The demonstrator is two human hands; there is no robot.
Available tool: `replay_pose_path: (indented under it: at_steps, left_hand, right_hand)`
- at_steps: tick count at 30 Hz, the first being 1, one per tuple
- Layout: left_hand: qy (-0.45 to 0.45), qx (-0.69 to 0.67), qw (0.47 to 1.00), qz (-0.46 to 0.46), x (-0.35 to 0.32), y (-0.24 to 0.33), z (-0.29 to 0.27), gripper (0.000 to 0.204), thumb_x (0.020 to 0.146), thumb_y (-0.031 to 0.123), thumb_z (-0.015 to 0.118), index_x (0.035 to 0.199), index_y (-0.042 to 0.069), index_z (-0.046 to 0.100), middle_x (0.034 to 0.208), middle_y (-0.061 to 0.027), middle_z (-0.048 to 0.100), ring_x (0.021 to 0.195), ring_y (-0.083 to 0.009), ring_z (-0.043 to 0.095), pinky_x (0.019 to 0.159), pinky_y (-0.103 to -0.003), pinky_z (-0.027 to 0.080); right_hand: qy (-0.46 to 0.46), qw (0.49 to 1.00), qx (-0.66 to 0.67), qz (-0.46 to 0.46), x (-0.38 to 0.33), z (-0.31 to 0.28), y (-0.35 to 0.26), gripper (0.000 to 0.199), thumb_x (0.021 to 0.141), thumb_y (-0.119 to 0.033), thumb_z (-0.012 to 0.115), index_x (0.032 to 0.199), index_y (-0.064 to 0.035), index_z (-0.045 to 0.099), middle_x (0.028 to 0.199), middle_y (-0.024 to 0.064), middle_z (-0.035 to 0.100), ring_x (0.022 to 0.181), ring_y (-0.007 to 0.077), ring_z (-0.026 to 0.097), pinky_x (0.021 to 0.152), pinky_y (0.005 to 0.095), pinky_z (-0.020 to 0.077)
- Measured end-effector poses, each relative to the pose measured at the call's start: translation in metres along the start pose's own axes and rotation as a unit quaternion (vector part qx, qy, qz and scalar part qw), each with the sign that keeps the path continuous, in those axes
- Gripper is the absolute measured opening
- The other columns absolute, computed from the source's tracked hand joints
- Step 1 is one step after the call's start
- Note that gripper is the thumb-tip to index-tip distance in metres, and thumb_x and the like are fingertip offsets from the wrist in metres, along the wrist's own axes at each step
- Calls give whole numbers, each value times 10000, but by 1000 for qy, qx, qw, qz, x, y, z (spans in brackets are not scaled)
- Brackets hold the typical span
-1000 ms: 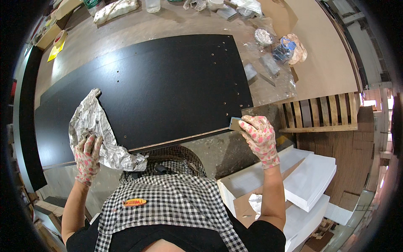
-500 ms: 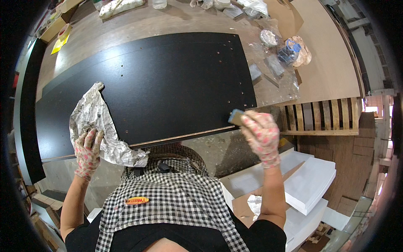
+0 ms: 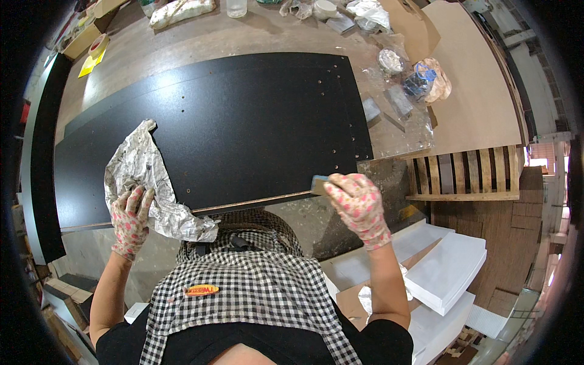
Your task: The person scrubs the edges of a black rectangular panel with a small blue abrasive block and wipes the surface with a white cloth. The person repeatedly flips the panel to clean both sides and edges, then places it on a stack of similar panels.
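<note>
A large black panel [image 3: 243, 128] with small drilled holes lies flat on the table, its front edge showing a bare brown strip. At the front edge, near the right corner, my right hand [image 3: 357, 204] pinches a small sanding block [image 3: 319, 185], blue-grey and tan. My left hand [image 3: 130, 219] is at the panel's front left, its bent fingers closed on a crumpled silvery-white cloth [image 3: 146, 170]. Part of the cloth lies on the panel and part hangs over the edge. Both hands wear light gloves with pink dots.
Right of the panel stand a blue-capped bottle [image 3: 420, 81], an open tub [image 3: 390, 61] and a grey block [image 3: 370, 109] on plastic. Slatted wood [image 3: 465, 173] and stacked white panels [image 3: 447, 267] are at the right. A long dark board [image 3: 42, 164] borders the left.
My right hand has moved left along the panel's front edge with the sanding block. My left hand stays on the cloth. The view has shifted slightly.
</note>
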State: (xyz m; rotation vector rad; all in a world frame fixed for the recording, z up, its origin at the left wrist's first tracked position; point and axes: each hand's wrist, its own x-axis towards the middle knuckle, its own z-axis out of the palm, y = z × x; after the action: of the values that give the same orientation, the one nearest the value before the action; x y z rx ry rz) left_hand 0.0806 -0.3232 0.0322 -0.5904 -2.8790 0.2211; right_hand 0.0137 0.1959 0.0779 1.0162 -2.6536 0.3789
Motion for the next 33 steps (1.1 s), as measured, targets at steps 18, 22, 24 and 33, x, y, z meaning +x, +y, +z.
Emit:
replay_pose_path:
  at_steps: [18, 22, 24, 33]
  left_hand:
    - [-72, -28, 997, -16, 71, -75, -180, 608, 730, 69, 748, 1311, 215, 651, 1237, 2, 659, 1161, -195, 598, 1060, -410, 458]
    - [-62, 56, 990, 116, 151, -171, -203, 636, 819, 220, 777, 1406, 165, 536, 1262, -2, 642, 1192, -197, 579, 1132, -411, 404]
    - [-265, -112, 958, -2, 208, -216, -195, 611, 846, 273, 768, 1395, 145, 534, 1263, -1, 637, 1220, -153, 554, 1143, -386, 396]
    - [80, -102, 990, -46, 324, -207, -41, 345, 861, 420, 760, 988, 99, 769, 823, -114, 748, 706, -250, 723, 670, -387, 569]
  right_hand:
    - [525, 745, 283, 299, -15, -18, 64, 358, 893, 1, 717, 1243, 19, 647, 1264, 124, 653, 1153, 223, 611, 1012, 379, 501]
    - [511, 747, 270, 328, 9, -18, 56, 337, 934, 1, 660, 1266, 44, 628, 1254, 127, 642, 1102, 188, 618, 980, 325, 494]
    - [476, 788, 239, 310, 16, -12, 46, 350, 919, -31, 696, 1261, 15, 644, 1258, 113, 644, 1144, 184, 591, 1005, 337, 456]
    - [427, 794, 242, 358, 26, 16, -3, 341, 903, -20, 703, 1239, 12, 653, 1230, 115, 661, 1080, 199, 635, 887, 321, 536]
